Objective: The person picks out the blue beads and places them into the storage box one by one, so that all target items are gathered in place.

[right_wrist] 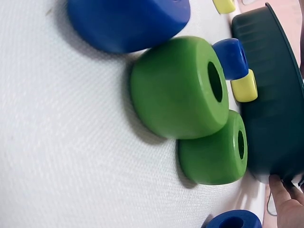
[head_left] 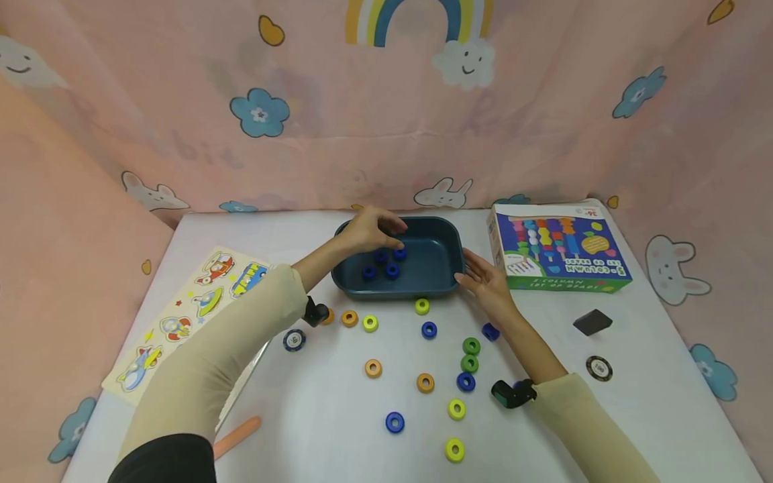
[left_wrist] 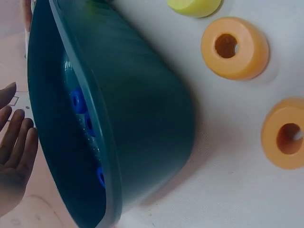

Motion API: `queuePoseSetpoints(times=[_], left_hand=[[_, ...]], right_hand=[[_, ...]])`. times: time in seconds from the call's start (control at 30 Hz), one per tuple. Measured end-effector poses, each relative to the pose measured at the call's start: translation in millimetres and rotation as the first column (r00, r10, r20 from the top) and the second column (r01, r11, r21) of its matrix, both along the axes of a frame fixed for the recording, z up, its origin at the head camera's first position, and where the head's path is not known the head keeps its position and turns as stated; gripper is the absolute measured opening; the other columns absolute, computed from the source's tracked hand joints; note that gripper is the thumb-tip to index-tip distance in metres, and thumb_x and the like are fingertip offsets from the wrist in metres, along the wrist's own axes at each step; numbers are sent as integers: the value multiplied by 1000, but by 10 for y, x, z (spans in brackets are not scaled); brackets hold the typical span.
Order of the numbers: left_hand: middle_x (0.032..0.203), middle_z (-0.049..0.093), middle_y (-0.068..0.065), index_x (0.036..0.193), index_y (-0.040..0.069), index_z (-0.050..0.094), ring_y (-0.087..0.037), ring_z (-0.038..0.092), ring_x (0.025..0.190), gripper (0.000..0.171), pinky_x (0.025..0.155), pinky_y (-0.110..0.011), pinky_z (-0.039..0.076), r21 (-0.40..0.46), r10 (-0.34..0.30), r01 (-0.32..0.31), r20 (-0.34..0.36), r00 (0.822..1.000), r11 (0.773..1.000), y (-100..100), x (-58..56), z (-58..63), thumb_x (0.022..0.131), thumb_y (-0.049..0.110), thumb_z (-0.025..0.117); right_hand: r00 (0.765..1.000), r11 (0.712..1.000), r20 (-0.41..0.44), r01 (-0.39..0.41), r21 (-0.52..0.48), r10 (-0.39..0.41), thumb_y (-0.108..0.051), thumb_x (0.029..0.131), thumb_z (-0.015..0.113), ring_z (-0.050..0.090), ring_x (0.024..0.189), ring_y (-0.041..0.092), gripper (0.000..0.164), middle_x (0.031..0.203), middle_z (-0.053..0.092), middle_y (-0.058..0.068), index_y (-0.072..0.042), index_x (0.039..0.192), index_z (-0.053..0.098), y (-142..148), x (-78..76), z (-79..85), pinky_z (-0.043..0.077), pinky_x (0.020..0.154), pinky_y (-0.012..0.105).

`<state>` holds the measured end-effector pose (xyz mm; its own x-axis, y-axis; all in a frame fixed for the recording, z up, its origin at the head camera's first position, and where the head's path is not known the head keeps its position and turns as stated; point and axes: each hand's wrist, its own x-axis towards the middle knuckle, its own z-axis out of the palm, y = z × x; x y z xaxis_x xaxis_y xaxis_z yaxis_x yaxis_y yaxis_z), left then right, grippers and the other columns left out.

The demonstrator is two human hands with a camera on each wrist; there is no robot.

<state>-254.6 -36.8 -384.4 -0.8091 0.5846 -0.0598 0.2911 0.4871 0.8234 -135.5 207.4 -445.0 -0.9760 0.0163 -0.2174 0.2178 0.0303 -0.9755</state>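
Observation:
A dark teal tray [head_left: 431, 258] stands at the back of the table, with several blue beads [head_left: 392, 270] in its left half. Above them hovers my left hand [head_left: 370, 231], its fingers spread and holding nothing; the left wrist view shows this hand [left_wrist: 16, 161] apart from the beads. At the tray's right end, my right hand [head_left: 488, 285] rests its fingers against the outer wall. In the right wrist view, fingertips [right_wrist: 278, 187] touch the tray's end. Nearest the right forearm lie a blue bead [head_left: 490, 331] and two green beads [head_left: 471, 346].
Orange beads [head_left: 373, 368], yellow beads [head_left: 455, 409] and more blue beads [head_left: 395, 422] are scattered in front. A toy box [head_left: 561, 248] stands right of the tray; a black block [head_left: 592, 322] and round chip [head_left: 599, 368] lie nearer. A sticker sheet [head_left: 199, 295] and a stick [head_left: 237, 437] are left.

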Motion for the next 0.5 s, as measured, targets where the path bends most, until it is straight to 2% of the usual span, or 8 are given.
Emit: queuePoseSetpoints(times=[0.13,0.23,0.37,0.5], left_hand=[[105,66,-12,103,3,68,-28,58,98,33,82,-30,47,18,-14,14,12,1000,1000,-36,40,17,72,9,80],[104,66,-13,104,1,68,-25,60,92,34,80,-29,48,41,-36,35,15,999,999,-85,112,22,73,10,79],[100,67,-10,103,1,68,-20,61,86,33,76,-27,51,84,-52,49,33,998,995,-179,269,47,74,9,79],[95,68,-6,100,5,70,-18,61,83,29,71,-28,53,148,-67,61,31,997,987,-263,451,95,74,10,79]], right_hand=[[1000,1000,10,8,-6,-8,-4,91,57,35,130,21,59,145,33,9,-9,144,31,-4,-1,22,38,98,29],[1000,1000,13,13,-10,-12,-4,91,57,34,130,22,59,145,33,9,-9,144,31,-9,-7,30,37,99,30],[1000,1000,18,7,-6,-7,-3,91,56,34,130,21,59,146,33,9,-10,144,31,-14,-14,29,37,99,30],[1000,1000,14,5,-5,-5,-4,91,57,34,130,21,60,146,33,9,-9,144,31,-6,-10,26,37,99,30]])
